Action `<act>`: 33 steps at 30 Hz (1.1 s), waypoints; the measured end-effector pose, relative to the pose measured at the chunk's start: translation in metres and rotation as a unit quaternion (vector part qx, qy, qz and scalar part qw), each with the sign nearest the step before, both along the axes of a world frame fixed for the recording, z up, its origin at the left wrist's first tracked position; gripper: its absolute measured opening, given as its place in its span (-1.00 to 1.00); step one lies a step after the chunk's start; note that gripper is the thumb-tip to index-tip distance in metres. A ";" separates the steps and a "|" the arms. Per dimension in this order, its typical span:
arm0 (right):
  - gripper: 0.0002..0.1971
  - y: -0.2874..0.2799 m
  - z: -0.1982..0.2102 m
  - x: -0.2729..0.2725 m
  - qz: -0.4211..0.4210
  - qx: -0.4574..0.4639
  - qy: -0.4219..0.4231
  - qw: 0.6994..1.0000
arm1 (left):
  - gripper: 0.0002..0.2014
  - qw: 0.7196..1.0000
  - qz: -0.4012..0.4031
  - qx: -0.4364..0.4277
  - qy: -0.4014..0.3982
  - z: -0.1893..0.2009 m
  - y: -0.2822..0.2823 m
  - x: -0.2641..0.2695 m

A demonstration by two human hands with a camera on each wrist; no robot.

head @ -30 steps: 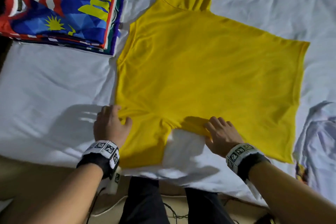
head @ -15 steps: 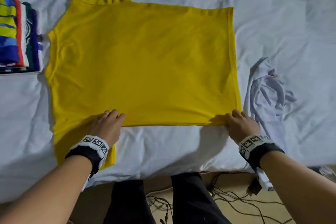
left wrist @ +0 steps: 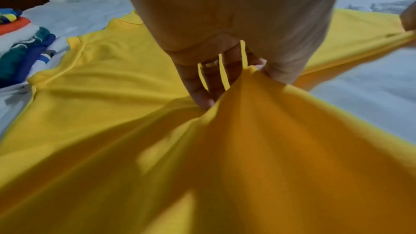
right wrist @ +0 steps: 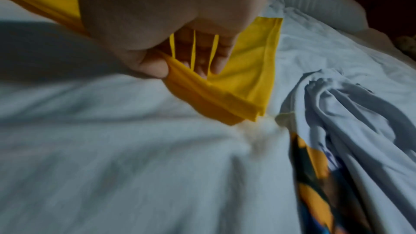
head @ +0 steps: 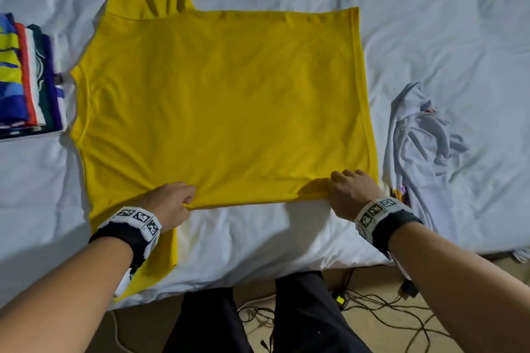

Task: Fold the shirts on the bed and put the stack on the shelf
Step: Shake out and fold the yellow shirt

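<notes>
I'm now pinching the yellow shirt's [head: 223, 100] near folded edge with both hands, left hand [head: 169, 202] and right hand [head: 351, 193], lifting it slightly.

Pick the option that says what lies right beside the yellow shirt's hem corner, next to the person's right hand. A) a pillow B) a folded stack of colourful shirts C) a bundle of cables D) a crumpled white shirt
D: the crumpled white shirt lies on the bed sheet just past the corner of the yellow shirt that the right hand pinches.
</notes>
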State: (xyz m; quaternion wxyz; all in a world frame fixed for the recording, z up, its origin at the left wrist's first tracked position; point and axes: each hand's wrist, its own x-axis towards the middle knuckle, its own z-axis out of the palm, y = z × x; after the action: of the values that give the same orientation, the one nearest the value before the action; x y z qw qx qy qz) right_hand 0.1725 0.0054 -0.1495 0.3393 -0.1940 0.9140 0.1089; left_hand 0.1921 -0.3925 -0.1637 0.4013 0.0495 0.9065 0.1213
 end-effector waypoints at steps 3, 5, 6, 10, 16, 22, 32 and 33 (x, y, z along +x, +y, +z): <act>-0.81 -0.003 0.002 -0.023 -0.094 -0.028 -0.056 0.994 | -0.73 0.993 0.112 0.042 0.014 0.001 -0.010 -0.021; -0.88 0.000 0.001 -0.044 -0.174 -0.037 -0.082 0.981 | -0.73 0.986 0.152 0.049 0.035 0.005 -0.014 -0.040; -0.85 0.003 -0.002 -0.055 -0.192 -0.052 -0.083 0.977 | -0.73 0.984 0.162 0.053 0.045 0.006 -0.015 -0.050; -0.83 0.011 -0.008 -0.105 -0.231 -0.090 -0.064 0.967 | -0.72 0.978 0.180 0.069 0.074 0.008 -0.015 -0.096; -0.83 0.012 -0.019 -0.179 -0.240 -0.104 -0.022 0.965 | -0.85 0.969 0.194 0.039 0.149 0.002 -0.012 -0.150; -0.84 0.006 -0.028 -0.229 -0.224 -0.113 0.021 0.968 | -0.85 0.933 0.268 -0.001 0.240 -0.012 -0.007 -0.193; -0.59 0.011 -0.047 -0.266 -0.209 -0.154 0.113 0.959 | -0.79 0.933 0.236 -0.013 0.271 -0.042 0.000 -0.237; -0.61 0.012 -0.048 -0.267 -0.203 -0.154 0.125 0.959 | -0.78 0.933 0.237 -0.010 0.270 -0.044 0.000 -0.239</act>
State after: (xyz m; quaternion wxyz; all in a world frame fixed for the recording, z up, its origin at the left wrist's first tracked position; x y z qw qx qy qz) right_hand -0.0944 0.0171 -0.1977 0.2035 -0.0394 0.9749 -0.0811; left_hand -0.0466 -0.3922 -0.2080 0.1010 -0.1399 0.9673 0.1860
